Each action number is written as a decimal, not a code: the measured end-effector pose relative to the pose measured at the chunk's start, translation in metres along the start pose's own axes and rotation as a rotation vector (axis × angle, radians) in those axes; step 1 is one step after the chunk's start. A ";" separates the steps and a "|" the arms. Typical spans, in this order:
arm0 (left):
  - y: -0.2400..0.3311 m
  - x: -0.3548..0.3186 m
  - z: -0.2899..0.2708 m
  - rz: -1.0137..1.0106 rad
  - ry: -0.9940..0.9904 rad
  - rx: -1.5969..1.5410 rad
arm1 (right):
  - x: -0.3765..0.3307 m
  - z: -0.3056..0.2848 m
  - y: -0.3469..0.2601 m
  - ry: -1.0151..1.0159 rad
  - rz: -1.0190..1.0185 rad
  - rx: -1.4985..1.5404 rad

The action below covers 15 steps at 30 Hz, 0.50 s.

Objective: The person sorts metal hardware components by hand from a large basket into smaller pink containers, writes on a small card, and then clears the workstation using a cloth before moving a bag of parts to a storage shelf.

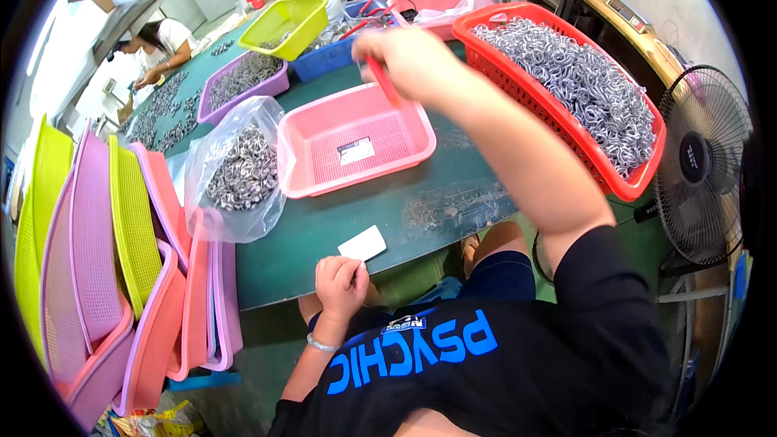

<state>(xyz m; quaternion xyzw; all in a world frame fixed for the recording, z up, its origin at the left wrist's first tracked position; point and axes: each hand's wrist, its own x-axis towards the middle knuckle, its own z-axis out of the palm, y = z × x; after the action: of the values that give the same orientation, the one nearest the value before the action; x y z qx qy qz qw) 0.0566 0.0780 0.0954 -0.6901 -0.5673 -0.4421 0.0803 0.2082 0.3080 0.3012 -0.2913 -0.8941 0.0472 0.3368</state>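
My right hand (405, 55) reaches far forward over the green table (340, 231) and is closed on a thin red stick-like tool (384, 82). The tool hangs above the far rim of an empty pink mesh basket (405, 154), which has a small label on its floor. My left hand (340, 283) rests at the table's near edge with its fingers curled and nothing visible in them. It is just below a small white card (362, 243) lying flat on the table.
A red basket (639, 182) heaped with metal rings stands at the right. A clear bag (239, 166) of metal parts sits left of the pink basket. Purple (243, 101), yellow (312, 32) and blue baskets stand behind. Stacked baskets (121, 267) lean at the left, a fan (702, 163) stands right, and another person (162, 44) works far left.
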 end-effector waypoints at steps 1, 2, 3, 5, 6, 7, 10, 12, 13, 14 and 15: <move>0.001 0.000 0.000 -0.019 -0.005 0.009 | 0.019 -0.013 0.005 -0.067 0.053 -0.186; 0.002 0.002 0.000 -0.030 -0.005 0.014 | 0.037 -0.020 0.026 -0.078 0.056 -0.338; 0.002 0.001 0.000 -0.013 0.019 0.024 | 0.051 -0.030 0.041 -0.149 0.136 -0.439; 0.004 0.003 0.002 0.001 0.007 0.031 | 0.062 -0.044 0.093 -0.107 0.099 -0.563; 0.003 0.004 0.002 0.000 -0.005 0.041 | 0.065 -0.049 0.110 -0.169 0.085 -0.597; 0.005 0.003 0.000 -0.021 -0.027 0.032 | 0.065 -0.048 0.107 -0.269 0.134 -0.579; 0.001 0.000 0.001 -0.045 -0.010 0.028 | 0.071 -0.013 0.114 -0.510 0.267 -0.574; -0.003 0.000 0.004 -0.036 0.004 0.052 | 0.066 0.026 0.124 -0.510 0.384 -0.537; -0.001 0.003 0.004 -0.045 0.002 0.036 | 0.068 0.041 0.129 -0.702 0.392 -0.601; -0.001 0.005 0.004 -0.051 0.000 0.025 | 0.071 0.057 0.137 -0.766 0.474 -0.601; 0.000 0.005 0.004 -0.072 -0.004 0.011 | 0.069 0.078 0.156 -0.702 0.434 -0.588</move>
<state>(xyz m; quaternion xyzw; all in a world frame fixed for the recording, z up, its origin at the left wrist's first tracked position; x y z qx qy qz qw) 0.0583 0.0841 0.0958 -0.6699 -0.5941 -0.4402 0.0668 0.1935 0.4838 0.2368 -0.5196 -0.8477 -0.0427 -0.0981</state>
